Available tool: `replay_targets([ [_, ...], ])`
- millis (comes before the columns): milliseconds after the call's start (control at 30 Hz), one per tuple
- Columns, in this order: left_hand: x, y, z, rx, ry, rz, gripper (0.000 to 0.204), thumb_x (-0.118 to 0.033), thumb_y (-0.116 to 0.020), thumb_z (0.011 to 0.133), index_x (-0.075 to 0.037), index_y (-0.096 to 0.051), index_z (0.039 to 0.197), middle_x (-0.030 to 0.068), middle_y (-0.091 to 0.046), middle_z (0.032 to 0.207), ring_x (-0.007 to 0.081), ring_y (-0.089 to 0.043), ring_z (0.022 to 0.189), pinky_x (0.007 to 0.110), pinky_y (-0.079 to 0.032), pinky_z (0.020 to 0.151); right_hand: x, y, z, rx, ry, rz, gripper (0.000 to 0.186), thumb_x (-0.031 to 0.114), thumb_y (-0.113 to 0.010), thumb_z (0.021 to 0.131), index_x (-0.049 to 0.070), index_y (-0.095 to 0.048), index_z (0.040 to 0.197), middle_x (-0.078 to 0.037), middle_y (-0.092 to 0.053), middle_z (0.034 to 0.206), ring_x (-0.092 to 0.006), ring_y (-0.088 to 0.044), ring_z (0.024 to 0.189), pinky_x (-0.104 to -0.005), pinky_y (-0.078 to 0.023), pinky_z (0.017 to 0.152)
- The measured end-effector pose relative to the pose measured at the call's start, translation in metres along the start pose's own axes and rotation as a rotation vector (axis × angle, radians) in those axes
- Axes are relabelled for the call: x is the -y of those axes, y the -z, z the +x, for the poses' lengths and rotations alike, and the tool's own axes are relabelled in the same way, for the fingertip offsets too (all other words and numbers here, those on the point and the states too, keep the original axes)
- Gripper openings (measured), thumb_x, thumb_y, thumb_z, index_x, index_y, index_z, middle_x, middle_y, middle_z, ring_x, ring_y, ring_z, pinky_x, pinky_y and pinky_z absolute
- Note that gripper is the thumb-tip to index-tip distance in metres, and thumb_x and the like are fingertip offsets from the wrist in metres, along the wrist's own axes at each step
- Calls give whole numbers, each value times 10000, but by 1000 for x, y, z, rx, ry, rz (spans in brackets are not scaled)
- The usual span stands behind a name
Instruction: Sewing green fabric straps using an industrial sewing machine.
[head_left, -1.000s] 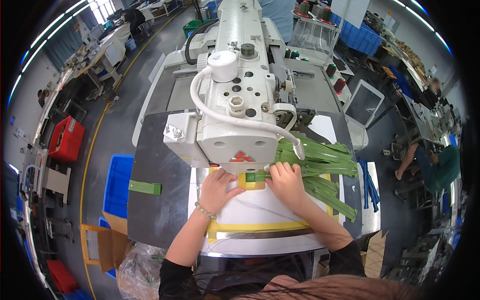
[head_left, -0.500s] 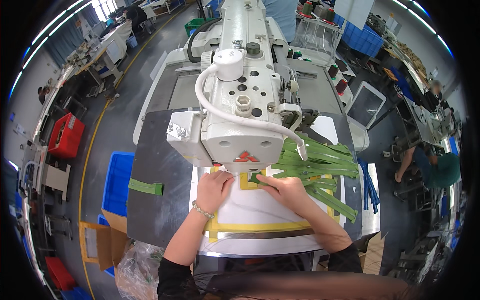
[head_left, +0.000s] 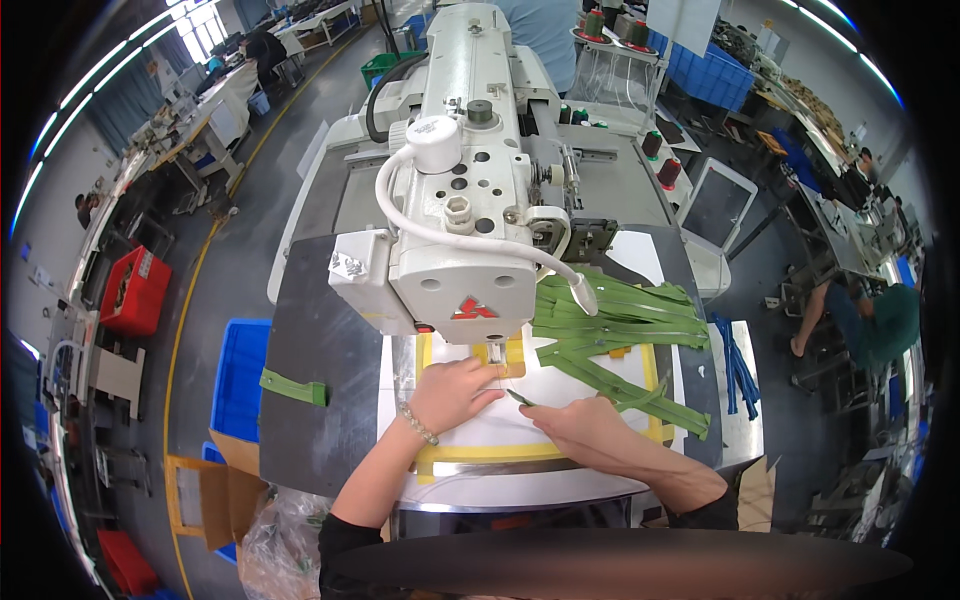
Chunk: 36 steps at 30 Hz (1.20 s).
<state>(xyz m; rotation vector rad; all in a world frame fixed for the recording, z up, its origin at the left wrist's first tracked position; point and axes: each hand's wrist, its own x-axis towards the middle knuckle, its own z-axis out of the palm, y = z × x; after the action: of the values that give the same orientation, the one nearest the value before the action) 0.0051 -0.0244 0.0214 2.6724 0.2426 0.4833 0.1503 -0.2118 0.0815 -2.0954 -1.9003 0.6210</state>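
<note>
While left hand (head_left: 452,392) presses flat on white template (head_left: 500,430) (beneath sewing machine (head_left: 455,250)), right hand (head_left: 580,425) pinches green strap (head_left: 522,398).

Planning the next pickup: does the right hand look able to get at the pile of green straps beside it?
Probably yes. The right hand lies on the white plate just short of the green straps, which fan out uncovered to its right, with nothing between them.

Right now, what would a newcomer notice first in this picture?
The big white sewing machine fills the centre, above a white plate edged with yellow tape. To its right lies a pile of green straps. Below its head, the left hand presses on the plate while the right hand holds one green strap.
</note>
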Motion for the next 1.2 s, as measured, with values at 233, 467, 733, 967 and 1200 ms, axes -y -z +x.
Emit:
replay_targets([
  [233,8,-6,10,56,-91,237,406,-376,-663,821,-173,-625,1171,53,-577,874,221,-626,754,341,-507,615,7,14,-7,-28,90,-358,368,115,-598,767,89,-603,1134,-59,-606,595,-233,-628,526,-362,-457,462],
  [467,3,1,18,175,-56,153,442,-369,-654,822,-167,-607,1212,58,-600,857,229,-638,752,359,-515,622,6,23,6,-388,315,-626,325,142,-626,692,92,-644,1012,-1,-456,562,-151,-495,464,-293,-333,469],
  [733,-3,2,5,24,124,-13,542,-357,-668,839,-250,-528,1352,57,-521,640,222,-529,558,339,-435,540,47,3,12,-586,498,-508,114,142,-617,678,96,-540,749,17,-441,548,-124,-483,439,-276,-334,462],
  [967,-25,58,-24,86,129,-166,360,-331,-661,833,-196,-680,1165,59,-498,585,238,-460,494,336,-388,512,102,-7,3,-621,708,-23,151,164,-587,732,56,-583,837,-12,-478,589,-161,-525,495,-290,-368,470],
  [1200,-60,118,-67,-199,-10,102,365,-430,-690,786,-81,-600,731,32,-487,564,236,-488,497,334,-367,511,171,-42,1,-340,779,995,205,215,-533,775,11,-514,767,-124,-496,648,-265,-569,638,-363,-396,516],
])
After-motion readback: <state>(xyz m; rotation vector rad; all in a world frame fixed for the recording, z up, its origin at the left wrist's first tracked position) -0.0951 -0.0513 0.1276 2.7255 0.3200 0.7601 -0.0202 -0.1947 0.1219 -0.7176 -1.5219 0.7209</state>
